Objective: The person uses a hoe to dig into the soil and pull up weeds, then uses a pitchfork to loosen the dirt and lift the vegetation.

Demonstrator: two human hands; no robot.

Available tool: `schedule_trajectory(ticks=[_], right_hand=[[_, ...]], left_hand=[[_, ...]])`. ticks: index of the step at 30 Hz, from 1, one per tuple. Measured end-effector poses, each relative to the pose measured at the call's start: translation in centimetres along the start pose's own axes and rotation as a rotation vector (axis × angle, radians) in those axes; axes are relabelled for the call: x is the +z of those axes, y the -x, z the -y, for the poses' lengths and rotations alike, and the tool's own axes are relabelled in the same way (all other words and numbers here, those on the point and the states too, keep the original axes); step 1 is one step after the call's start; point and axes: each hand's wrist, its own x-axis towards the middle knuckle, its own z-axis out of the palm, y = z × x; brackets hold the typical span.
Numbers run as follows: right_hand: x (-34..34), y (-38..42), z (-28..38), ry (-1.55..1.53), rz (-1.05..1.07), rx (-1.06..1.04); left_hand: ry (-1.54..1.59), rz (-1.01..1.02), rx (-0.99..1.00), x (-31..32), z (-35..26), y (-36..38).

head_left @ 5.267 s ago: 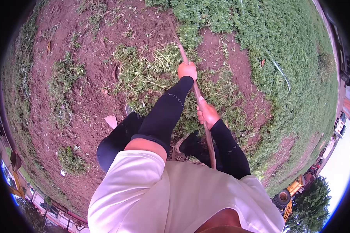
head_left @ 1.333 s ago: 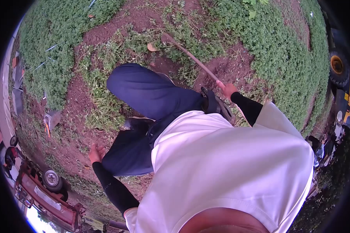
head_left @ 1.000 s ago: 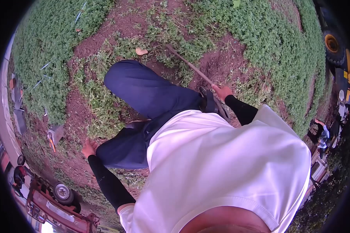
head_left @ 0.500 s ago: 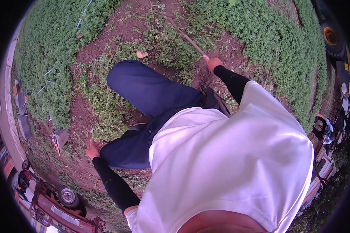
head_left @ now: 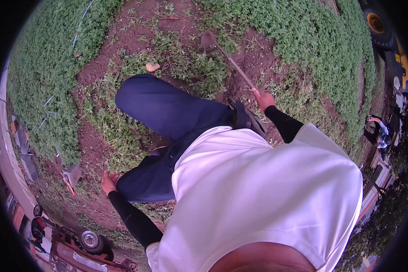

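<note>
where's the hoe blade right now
In the head view the hoe blade sits top centre, on the cut weeds beyond the raised knee. Its handle slants down-right to the right hand.

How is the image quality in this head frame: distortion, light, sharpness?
Head view: strong fisheye bend with a black vignette at the rim; soft, even daylight with no hard shadows or glare; the right hand on the hoe reads fairly sharp, the left hand is slightly soft, and the white shirt hides much of the ground.

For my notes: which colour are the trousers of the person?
Dark navy blue trousers, seen best in the head view.
</note>
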Motion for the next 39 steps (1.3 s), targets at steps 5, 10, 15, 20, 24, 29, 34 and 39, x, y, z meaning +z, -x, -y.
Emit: schedule_trajectory(ticks=[5,10,15,20,24,29,34,39], right_hand=[[-3.1,-13.5,10.7,-0.021,-0.143,-0.103],[-2.2,-16.3,11.9,-0.038,-0.057,0.0],[2.9,-4.7,-1.1,0.017,-0.024,0.027],[0.2,7.2,-6.0,-0.003,0.117,0.041],[1.1,5.6,-6.1,-0.047,0.064,0.087],[1.8,-9.5,-2.5,-0.066,-0.171,0.076],[0.8,-12.7,0.0,-0.02,-0.141,0.234],[3.4,-1.4,-4.7,0.078,0.018,0.128]], left_hand=[[0.036,-0.011,0.002,-0.7,2.2,-1.4],[0.057,-0.039,-0.004,-0.9,2.4,-1.1],[0.052,-0.044,-0.025,-0.6,1.9,-1.4],[0.018,0.035,-0.003,0.3,0.1,-2.7],[-0.025,0.046,-0.01,0.6,-0.8,-2.8],[-0.03,0.039,-0.002,0.2,-0.5,-1.8],[0.01,0.002,-0.005,0.2,-0.4,-0.8],[0.035,0.009,-0.01,0.5,-0.2,-1.6]])
